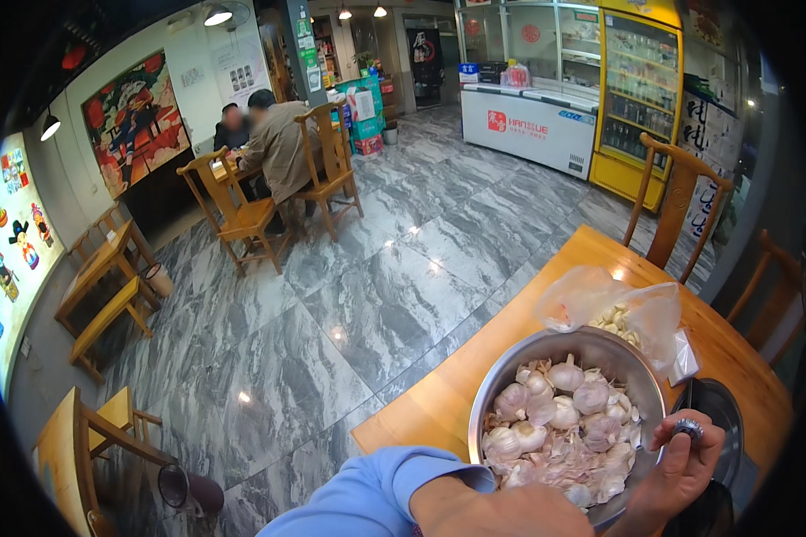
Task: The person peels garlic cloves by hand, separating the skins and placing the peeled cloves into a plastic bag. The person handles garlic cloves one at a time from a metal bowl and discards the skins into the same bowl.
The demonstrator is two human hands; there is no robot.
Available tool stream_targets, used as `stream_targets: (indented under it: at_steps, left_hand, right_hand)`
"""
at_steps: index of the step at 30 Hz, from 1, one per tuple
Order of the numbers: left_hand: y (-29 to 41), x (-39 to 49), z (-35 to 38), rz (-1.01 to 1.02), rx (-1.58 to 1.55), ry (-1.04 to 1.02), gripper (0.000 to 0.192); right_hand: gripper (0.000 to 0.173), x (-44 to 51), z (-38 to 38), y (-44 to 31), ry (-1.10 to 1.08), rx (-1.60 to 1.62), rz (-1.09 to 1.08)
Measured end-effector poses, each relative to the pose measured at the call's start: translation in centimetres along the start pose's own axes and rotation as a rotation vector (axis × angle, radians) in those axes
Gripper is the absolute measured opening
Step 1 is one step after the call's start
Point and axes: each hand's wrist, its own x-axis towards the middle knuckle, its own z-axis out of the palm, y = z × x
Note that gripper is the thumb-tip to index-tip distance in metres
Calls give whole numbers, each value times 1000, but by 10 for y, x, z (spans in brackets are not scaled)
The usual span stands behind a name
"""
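A stainless steel bowl [478,403] holds several unpeeled garlic bulbs [510,403] and loose papery garlic skins [557,456]. My right hand [685,463] is at the bowl's right rim. Its thumb and fingers pinch a small ridged metal cap [688,429], apparently a bottle cap. My left hand [517,511], below a blue sleeve, reaches across the bowl's near side. The bottom edge of the picture cuts it off, so its fingers and anything in them are hidden. Behind the bowl, peeled garlic cloves [616,321] lie in a clear plastic bag [655,309].
The wooden table [436,409] also bears a white packet [685,359] and a dark round dish [722,409]. A wooden chair [678,201] stands at its far side. Two people [282,148] sit at another table across the marbled floor [349,315], near a chest freezer [530,127].
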Motion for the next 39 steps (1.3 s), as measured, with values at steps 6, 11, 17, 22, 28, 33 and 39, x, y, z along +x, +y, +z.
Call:
stream_targets:
  at_steps: [6, 11, 17, 22, 28, 33, 39]
  left_hand:
    - [0, 0, -8, 65, 90, 113, 57]
    - [3, 4, -9, -25, -52, 203, 57]
    - [5, 6, -12, -61, -152, 262, 54]
    - [-1, 4, -13, -6, -198, 309, 53]
    - [0, 3, -13, -16, -256, 349, 53]
    - [1, 5, -10, -23, -266, 407, 53]
    - [3, 6, -7, -29, -277, 468, 53]
  right_hand:
    - [14, 2, 4, 7, -12, -12, -3]
    - [8, 3, 6, 4, -43, 23, -27]
    - [8, 6, 8, 7, -34, -77, -20]
    - [8, 6, 8, 11, -38, -90, -33]
    - [7, 7, 5, 14, -66, -84, -43]
    - [6, 7, 4, 15, -81, -108, -27]
    - [8, 6, 6, 15, -102, -93, -14]
